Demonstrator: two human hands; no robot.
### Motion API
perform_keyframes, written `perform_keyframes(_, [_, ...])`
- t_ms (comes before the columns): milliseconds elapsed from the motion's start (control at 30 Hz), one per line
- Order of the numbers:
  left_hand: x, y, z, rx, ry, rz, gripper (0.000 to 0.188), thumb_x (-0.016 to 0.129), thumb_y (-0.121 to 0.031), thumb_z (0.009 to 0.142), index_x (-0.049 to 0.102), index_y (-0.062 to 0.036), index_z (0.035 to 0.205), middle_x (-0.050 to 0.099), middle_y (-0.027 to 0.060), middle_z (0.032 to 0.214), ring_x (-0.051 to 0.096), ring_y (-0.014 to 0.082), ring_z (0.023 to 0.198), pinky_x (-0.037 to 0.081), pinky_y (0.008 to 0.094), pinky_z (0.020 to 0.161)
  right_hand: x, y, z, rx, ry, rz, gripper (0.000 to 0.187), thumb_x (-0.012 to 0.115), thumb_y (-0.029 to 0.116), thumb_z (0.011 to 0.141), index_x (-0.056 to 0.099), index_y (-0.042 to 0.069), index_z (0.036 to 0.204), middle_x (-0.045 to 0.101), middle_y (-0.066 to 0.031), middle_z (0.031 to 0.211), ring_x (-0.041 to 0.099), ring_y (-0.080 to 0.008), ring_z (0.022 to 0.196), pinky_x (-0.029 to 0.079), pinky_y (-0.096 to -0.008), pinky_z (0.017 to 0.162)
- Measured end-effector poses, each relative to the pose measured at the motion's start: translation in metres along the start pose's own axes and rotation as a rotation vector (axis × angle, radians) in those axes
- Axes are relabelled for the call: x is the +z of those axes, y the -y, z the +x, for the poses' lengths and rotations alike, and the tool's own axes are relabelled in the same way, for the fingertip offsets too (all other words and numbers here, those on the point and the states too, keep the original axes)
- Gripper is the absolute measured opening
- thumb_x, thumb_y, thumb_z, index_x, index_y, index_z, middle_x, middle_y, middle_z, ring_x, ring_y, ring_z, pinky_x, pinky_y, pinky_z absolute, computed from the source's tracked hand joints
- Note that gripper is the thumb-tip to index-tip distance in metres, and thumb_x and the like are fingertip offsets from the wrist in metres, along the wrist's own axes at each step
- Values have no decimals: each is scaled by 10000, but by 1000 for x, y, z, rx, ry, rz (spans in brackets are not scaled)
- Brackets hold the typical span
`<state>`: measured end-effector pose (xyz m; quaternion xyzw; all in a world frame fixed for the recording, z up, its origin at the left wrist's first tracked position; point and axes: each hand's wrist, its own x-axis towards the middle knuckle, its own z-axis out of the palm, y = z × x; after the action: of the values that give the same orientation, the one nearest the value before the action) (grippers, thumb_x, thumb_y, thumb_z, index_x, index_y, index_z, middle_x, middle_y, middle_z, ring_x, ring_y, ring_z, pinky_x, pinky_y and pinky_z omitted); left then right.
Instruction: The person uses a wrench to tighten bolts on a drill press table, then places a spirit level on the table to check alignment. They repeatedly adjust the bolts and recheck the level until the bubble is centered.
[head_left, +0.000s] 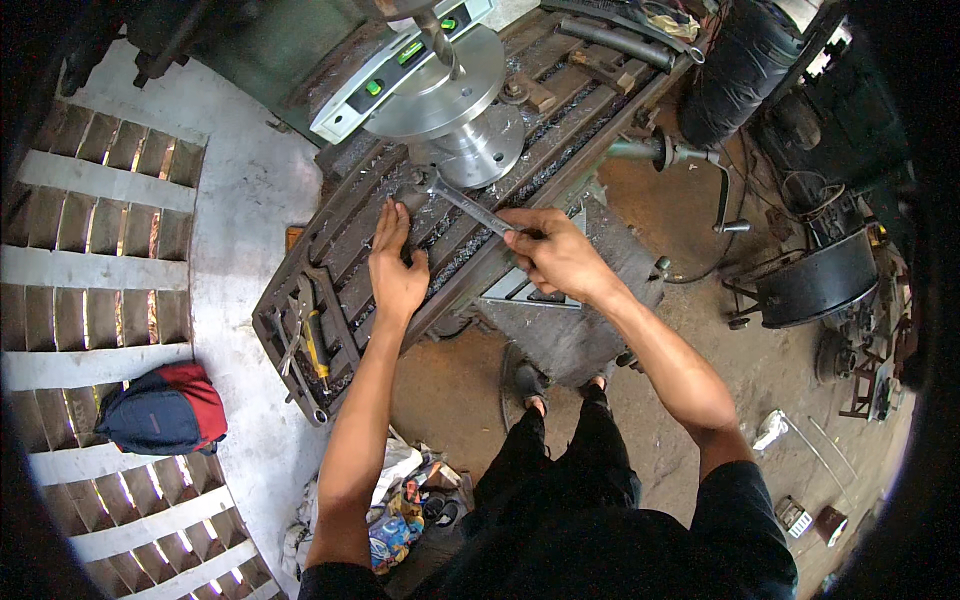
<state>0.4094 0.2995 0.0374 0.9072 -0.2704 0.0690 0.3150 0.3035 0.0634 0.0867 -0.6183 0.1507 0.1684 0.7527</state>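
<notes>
Workshop floor, stained concrete and packed earth, with a slatted grating along the person's left; a slotted steel machine table point(345, 255) runs diagonally through the middle, its grooves littered with metal chips. Item: open-ended spanner point(470, 207), steel, long flat handle, its head lying at the base of a bright flanged workpiece point(450, 105) mounted on the table. Right hand point(553, 252): closed round the spanner's near end, fingers wrapped over the handle. Left hand point(396, 262): open, palm flat on the table just beside the spanner, touching no tool. Handling, judged: the spanner is rigid and moderately heavy, possibly slick with oil or swarf (chips lie all around it); best held far out on the handle, where leverage is greatest. Also present: a spirit level point(385, 72) lying across the workpiece; a yellow-handled screwdriver point(317, 345) and other hand tools at the table's near end; a red and blue backpack point(165, 408) on the grating; a black drum point(745, 65) behind.
</notes>
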Motion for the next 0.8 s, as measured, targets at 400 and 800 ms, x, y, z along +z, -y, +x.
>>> perform_keyframes(400, [0, 1, 1, 18, 27, 30, 737, 534, 70, 693, 488, 37, 1427, 432, 269, 1495, 343, 370, 1457, 289, 391, 1205, 2, 3, 0, 33, 15, 83, 351, 532, 136, 1037, 566, 23, 1367, 399, 31, 659, 338, -55, 462, 257, -257, 379])
perform_keyframes(800, [-1, 1, 3, 7, 40, 0, 751, 498, 82, 675, 486, 44, 1425, 435, 273, 1490, 332, 388, 1457, 274, 406, 1213, 1, -9, 8, 174, 141, 369, 239, 528, 255, 1053, 587, 24, 1042, 307, 50, 648, 269, -60, 469, 200, -248, 374])
